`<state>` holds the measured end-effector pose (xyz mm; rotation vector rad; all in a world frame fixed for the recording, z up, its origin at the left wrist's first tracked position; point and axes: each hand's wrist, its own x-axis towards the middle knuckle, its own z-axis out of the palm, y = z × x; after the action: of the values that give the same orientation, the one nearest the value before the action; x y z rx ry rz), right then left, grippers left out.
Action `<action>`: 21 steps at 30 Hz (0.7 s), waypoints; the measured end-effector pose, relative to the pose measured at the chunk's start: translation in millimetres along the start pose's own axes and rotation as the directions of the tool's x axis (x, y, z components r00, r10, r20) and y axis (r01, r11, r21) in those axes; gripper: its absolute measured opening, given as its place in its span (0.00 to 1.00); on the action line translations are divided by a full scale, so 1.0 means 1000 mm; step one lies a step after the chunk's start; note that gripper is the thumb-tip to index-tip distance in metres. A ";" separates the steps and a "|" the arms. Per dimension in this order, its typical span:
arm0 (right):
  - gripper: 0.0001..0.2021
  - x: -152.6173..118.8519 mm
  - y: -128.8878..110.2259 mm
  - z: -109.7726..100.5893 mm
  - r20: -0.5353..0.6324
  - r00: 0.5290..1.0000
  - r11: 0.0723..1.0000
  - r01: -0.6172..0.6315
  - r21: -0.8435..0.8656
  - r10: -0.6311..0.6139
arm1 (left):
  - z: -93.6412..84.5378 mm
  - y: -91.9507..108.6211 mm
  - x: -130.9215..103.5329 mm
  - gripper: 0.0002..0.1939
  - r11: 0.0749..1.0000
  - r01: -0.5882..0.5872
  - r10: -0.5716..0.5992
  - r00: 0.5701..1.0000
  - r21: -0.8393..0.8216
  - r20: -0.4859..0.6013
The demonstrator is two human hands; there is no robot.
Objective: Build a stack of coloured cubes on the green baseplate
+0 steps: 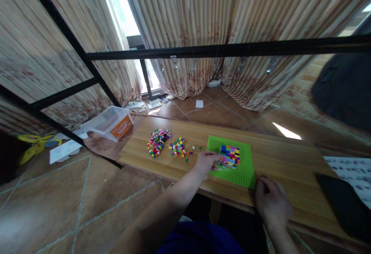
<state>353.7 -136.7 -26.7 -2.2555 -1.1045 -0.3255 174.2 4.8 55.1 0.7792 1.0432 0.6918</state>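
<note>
A small block of multicoloured plastic bricks (230,156) stands on a square lime-green studded baseplate (246,165), on a long wooden table (279,155). The left hand (207,160) reaches the block's left side, its fingers narrowly bent; I cannot tell whether they grip a brick. The right hand (272,200) curls loosely beside the baseplate's near right corner, its grip hidden. 2 piles of loose coloured bricks (158,142) lie leftward. Past the table's left end sits a clear plastic box (108,115) with an orange label (121,127), its contents unclear.
</note>
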 end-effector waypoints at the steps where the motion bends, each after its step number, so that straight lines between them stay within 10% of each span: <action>1: 0.18 0.000 0.000 0.000 -0.003 1.000 1.000 0.004 -0.004 -0.004 | -0.004 0.000 0.000 0.14 1.000 -0.006 0.006 1.000 -0.005 -0.011; 9: 0.18 0.000 0.001 0.000 0.009 1.000 1.000 0.017 0.020 -0.017 | -0.008 -0.005 0.016 0.10 0.901 -0.318 0.345 0.938 0.296 -0.042; 17: 0.19 0.000 0.004 0.002 0.006 0.999 0.999 0.045 0.023 -0.045 | 0.031 0.017 0.023 0.20 0.087 -0.643 0.631 0.627 0.761 0.457; 21: 0.19 0.000 0.005 0.002 0.000 0.998 0.997 0.067 0.024 -0.067 | 0.046 0.011 0.023 0.26 -0.238 -0.594 0.525 0.586 0.768 0.617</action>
<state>357.5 -138.2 -30.5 -2.2013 -1.1800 -0.3363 223.0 19.0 66.9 2.7206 0.9318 0.6376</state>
